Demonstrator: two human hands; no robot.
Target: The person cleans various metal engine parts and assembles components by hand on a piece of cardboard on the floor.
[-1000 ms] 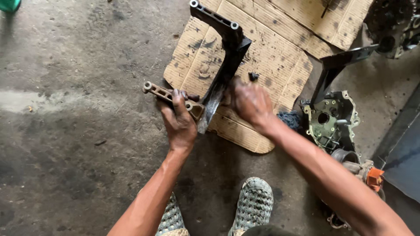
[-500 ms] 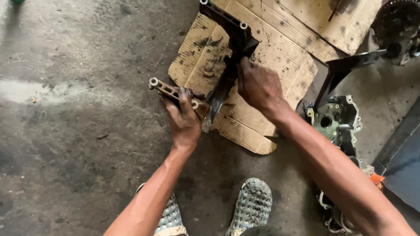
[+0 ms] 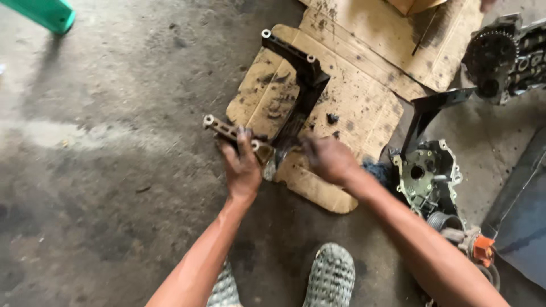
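The concrete floor is grey and oil-stained, and it carries everything here; no container is in view. Flattened cardboard sheets lie spread on it, apparently as a pad that keeps greasy parts off the bare floor. On the cardboard rests a long black metal bracket, angled from its far bolt holes toward the person, its near end meeting a shorter lighter arm that juts off the cardboard's edge to the left. To the right, off the cardboard, sits a grimy engine cover casting with a black plate leaning above it, and a toothed gear assembly lies further away. A small dark bolt sits loose on the cardboard. The left hand is closed over the shorter arm, seemingly steadying it. The right hand is blurred at the bracket's near end; its grip cannot be told.
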